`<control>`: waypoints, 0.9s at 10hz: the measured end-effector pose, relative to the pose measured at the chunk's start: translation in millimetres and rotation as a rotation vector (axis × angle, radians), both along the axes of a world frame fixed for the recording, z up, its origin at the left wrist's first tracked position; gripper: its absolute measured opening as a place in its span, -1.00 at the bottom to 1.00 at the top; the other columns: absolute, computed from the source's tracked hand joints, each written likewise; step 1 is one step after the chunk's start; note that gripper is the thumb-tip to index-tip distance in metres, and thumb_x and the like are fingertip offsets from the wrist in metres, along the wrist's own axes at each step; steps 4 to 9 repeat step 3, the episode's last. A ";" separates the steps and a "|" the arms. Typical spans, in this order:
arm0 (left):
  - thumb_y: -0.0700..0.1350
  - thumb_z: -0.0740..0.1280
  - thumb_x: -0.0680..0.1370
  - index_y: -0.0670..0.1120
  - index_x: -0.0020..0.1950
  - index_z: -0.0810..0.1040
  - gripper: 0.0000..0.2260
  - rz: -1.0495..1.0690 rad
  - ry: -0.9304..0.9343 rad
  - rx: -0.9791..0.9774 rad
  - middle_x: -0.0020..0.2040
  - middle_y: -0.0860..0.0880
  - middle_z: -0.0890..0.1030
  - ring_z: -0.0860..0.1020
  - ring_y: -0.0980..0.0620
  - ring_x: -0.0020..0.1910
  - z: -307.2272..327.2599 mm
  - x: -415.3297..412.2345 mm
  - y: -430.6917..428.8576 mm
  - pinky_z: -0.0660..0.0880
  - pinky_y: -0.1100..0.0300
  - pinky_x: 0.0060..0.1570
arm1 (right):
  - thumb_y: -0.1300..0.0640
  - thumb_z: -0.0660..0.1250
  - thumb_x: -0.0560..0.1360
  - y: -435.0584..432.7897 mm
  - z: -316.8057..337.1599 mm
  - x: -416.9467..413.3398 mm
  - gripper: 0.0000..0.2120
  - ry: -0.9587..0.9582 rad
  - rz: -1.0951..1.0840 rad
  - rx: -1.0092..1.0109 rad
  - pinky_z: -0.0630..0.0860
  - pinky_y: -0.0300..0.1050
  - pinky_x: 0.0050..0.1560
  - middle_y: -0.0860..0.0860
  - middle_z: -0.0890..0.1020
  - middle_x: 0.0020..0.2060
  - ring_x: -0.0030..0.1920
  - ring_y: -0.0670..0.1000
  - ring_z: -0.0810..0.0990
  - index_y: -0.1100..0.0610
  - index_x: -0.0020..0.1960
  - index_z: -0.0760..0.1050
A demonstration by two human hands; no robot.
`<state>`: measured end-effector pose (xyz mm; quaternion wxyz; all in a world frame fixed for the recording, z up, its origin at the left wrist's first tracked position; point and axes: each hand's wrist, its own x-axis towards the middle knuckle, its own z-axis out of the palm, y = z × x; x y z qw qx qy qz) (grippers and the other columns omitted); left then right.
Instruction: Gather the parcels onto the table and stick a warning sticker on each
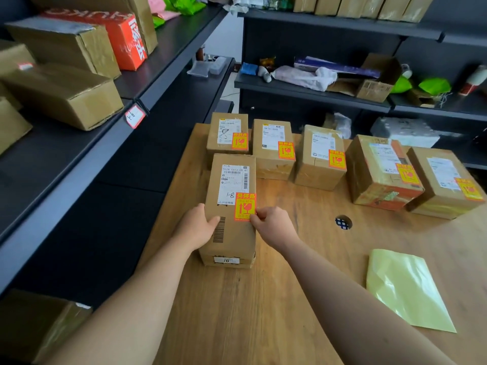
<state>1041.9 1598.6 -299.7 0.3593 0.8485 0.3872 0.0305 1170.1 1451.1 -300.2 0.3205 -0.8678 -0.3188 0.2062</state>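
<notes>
A tall brown parcel (228, 233) stands near the left edge of the wooden table (290, 299). My left hand (196, 227) grips its left side. My right hand (274, 225) pinches the lower right corner of an orange and yellow warning sticker (245, 206) that lies on the parcel's top, below its white shipping label. Behind it, a row of several parcels stretches across the table, from the leftmost (228, 133) to the rightmost (445, 180). Each of them bears the same warning sticker.
A pale yellow backing sheet (405, 288) lies on the table at the right. A round cable hole (343, 222) sits mid-table. Dark shelves (79, 164) with cardboard boxes (63, 93) run along the left. More shelves with boxes and bags stand behind the table.
</notes>
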 end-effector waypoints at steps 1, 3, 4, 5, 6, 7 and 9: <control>-0.04 0.28 0.57 -0.09 0.17 0.43 -0.78 -0.004 0.040 0.079 0.12 -0.04 0.56 0.51 0.01 -0.04 5.3 3.6 -2.7 0.44 0.19 -0.15 | -0.04 0.23 0.55 -0.1 3.3 2.6 -0.68 -0.105 -0.002 -0.030 0.48 -0.24 -0.25 0.02 0.68 -0.06 -0.19 -0.03 0.61 0.09 0.19 0.58; -0.02 0.22 0.59 -0.08 0.18 0.44 -0.78 -0.073 0.055 0.351 0.12 -0.05 0.53 0.45 -0.02 0.05 34.4 12.4 -12.7 0.49 0.09 -0.04 | -0.05 0.21 0.55 -8.2 27.8 14.2 -0.64 -0.305 -0.051 -0.117 0.57 -0.11 -0.11 0.04 0.65 0.07 -0.05 0.03 0.63 0.07 0.27 0.51; -0.02 0.22 0.59 -0.08 0.18 0.44 -0.78 -0.073 0.055 0.351 0.12 -0.05 0.53 0.45 -0.02 0.05 34.4 12.4 -12.7 0.49 0.09 -0.04 | -0.05 0.21 0.55 -8.2 27.8 14.2 -0.64 -0.305 -0.051 -0.117 0.57 -0.11 -0.11 0.04 0.65 0.07 -0.05 0.03 0.63 0.07 0.27 0.51; -0.02 0.22 0.59 -0.08 0.18 0.44 -0.78 -0.073 0.055 0.351 0.12 -0.05 0.53 0.45 -0.02 0.05 34.4 12.4 -12.7 0.49 0.09 -0.04 | -0.05 0.21 0.55 -8.2 27.8 14.2 -0.64 -0.305 -0.051 -0.117 0.57 -0.11 -0.11 0.04 0.65 0.07 -0.05 0.03 0.63 0.07 0.27 0.51; -0.02 0.22 0.59 -0.08 0.18 0.44 -0.78 -0.073 0.055 0.351 0.12 -0.05 0.53 0.45 -0.02 0.05 34.4 12.4 -12.7 0.49 0.09 -0.04 | -0.05 0.21 0.55 -8.2 27.8 14.2 -0.64 -0.305 -0.051 -0.117 0.57 -0.11 -0.11 0.04 0.65 0.07 -0.05 0.03 0.63 0.07 0.27 0.51; -0.02 0.22 0.59 -0.08 0.18 0.44 -0.78 -0.073 0.055 0.351 0.12 -0.05 0.53 0.45 -0.02 0.05 34.4 12.4 -12.7 0.49 0.09 -0.04 | -0.05 0.21 0.55 -8.2 27.8 14.2 -0.64 -0.305 -0.051 -0.117 0.57 -0.11 -0.11 0.04 0.65 0.07 -0.05 0.03 0.63 0.07 0.27 0.51; -0.02 0.22 0.59 -0.08 0.18 0.44 -0.78 -0.073 0.055 0.351 0.12 -0.05 0.53 0.45 -0.02 0.05 34.4 12.4 -12.7 0.49 0.09 -0.04 | -0.05 0.21 0.55 -8.2 27.8 14.2 -0.64 -0.305 -0.051 -0.117 0.57 -0.11 -0.11 0.04 0.65 0.07 -0.05 0.03 0.63 0.07 0.27 0.51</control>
